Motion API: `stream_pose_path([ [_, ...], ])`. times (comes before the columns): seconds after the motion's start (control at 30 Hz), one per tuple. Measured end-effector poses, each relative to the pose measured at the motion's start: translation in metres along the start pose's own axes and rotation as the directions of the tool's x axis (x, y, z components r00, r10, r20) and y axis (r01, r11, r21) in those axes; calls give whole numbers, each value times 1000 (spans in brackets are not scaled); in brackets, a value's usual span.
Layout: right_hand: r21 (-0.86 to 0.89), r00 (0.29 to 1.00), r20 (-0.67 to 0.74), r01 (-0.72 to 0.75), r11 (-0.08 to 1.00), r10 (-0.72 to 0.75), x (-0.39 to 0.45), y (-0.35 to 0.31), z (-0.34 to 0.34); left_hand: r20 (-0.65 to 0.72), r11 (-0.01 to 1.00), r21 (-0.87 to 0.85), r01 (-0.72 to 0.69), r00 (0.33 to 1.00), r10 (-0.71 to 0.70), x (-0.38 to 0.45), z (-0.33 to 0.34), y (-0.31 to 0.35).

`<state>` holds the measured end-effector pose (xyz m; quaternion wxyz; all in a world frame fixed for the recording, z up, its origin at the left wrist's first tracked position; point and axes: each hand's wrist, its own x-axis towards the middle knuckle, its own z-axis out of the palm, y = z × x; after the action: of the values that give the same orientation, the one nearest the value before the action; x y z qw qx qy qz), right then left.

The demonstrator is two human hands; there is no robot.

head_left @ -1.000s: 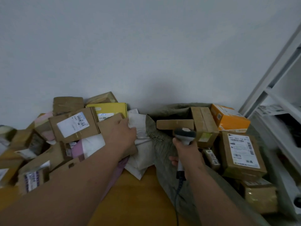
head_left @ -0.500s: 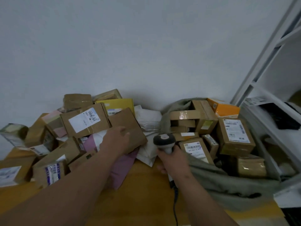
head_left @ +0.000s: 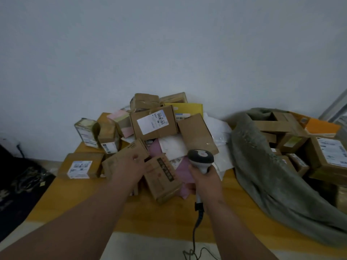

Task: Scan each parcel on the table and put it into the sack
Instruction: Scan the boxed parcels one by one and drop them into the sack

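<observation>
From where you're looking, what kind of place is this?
Probably a parcel sorting spot: a heap of labelled cardboard parcels on a yellow table, a grey-green sack already holding boxes, and a corded barcode scanner held in the right hand.

Parcels (head_left: pixel 150 139): a heap of brown cardboard boxes, pink and white mailers and one yellow box, piled on the table against the wall in front of me.
Front box (head_left: pixel 163 180): brown carton with a dark printed strip, tilted at the heap's near edge, touching my left hand (head_left: pixel 129 166).
Scanner (head_left: pixel 201 158): grey corded handheld, upright in my right hand (head_left: pixel 204 180).
Sack (head_left: pixel 266 166): grey-green cloth, mouth open on my right, boxes inside.
</observation>
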<state>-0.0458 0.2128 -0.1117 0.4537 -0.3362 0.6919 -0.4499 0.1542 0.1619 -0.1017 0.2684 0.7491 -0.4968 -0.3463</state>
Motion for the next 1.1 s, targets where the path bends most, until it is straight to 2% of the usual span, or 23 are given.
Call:
stream_pose_path([
  [0.1,-8,997,60,-53,999,53,5,7,12,56,998,-4,62,996,-62,-2,5,-13],
  [0.23,-15,991,116,-68,998,69,24,19,27,225,984,11,180,958,-178,-3,25,-22],
  [0.3,-17,989,131,-66,998,67,35,27,35,274,964,-49,262,932,-239,-1,37,-27],
  [0.47,-35,973,153,-167,985,171,59,45,39,366,875,-177,451,855,-367,7,65,-41],
  [0.63,-3,966,172,-196,981,194,68,56,32,341,769,-285,572,810,-477,11,81,-42],
  [0.77,15,961,222,-171,985,164,68,52,22,299,701,-430,570,822,-485,5,88,-33],
  [0.83,7,954,281,-110,994,104,65,43,15,241,719,-461,519,854,-462,2,92,-26],
  [1.0,66,918,392,29,997,-53,44,22,-4,172,837,-280,470,882,-438,-1,101,-6],
  [1.1,82,925,376,34,996,-62,31,14,-15,181,876,-237,420,905,-385,-3,105,1],
])
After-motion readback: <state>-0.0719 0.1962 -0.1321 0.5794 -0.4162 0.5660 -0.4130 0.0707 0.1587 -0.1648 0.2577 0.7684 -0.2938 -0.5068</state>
